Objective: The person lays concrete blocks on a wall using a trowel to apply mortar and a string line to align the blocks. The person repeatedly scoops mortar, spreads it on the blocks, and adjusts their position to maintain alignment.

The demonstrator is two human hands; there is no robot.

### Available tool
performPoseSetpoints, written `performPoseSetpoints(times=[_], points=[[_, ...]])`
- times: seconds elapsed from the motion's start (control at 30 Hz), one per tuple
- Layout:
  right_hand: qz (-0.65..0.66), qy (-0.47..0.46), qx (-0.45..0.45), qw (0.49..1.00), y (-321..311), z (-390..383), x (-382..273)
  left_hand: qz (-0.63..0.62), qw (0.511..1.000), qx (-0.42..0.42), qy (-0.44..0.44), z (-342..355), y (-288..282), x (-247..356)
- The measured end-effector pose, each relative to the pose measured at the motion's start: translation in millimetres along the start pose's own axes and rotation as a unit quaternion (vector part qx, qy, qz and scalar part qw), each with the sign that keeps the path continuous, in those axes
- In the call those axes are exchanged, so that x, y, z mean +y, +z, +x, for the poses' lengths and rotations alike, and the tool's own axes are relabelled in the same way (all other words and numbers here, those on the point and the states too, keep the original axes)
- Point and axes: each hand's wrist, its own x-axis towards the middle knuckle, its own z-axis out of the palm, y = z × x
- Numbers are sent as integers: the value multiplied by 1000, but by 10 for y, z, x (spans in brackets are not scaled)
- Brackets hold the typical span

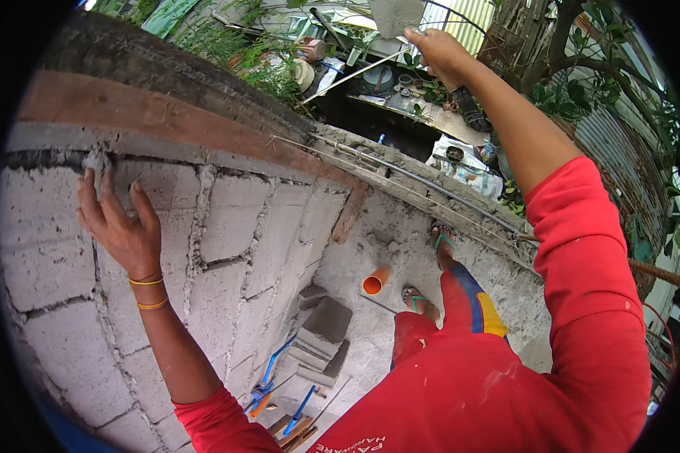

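At the left, my left hand [121, 219] is open, its fingers spread against a grey concrete block wall [227, 215]. Its fingertips reach a clump of mortar [97, 159] at the gap beneath a concrete beam [159, 147]. My right hand [440, 57] is raised at the top, fingers closed on the edge of a flat grey piece [397, 16]. That piece is cut off by the picture's upper edge, so I cannot tell its exact kind.
An orange pipe [375, 281] stands out of the rough concrete floor near my sandalled feet. Grey blocks [326, 326] and blue pipe pieces [298, 411] lie by the wall's foot. A metal pipe [431, 185] runs along a low wall, with clutter and plants beyond.
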Motion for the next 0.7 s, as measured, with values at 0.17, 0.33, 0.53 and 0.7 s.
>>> performPoseSetpoints(times=[0.17, 0.33, 0.53, 0.7], points=[[-72, 55, -98, 991, 251, 579, 1874, 177, 983, 49, 27, 68, 584, -166], [-244, 110, -188, 945, 329, 281, 3326, 203, 968, 96, 108, 112, 805, -257], [-258, 174, -261, 914, 676, -73, 4075, 119, 974, 131, 143, 278, 962, 225], [-247, 185, -274, 911, 1330, 237, 4361, 20, 993, 63, 103, 56, 953, 804]])
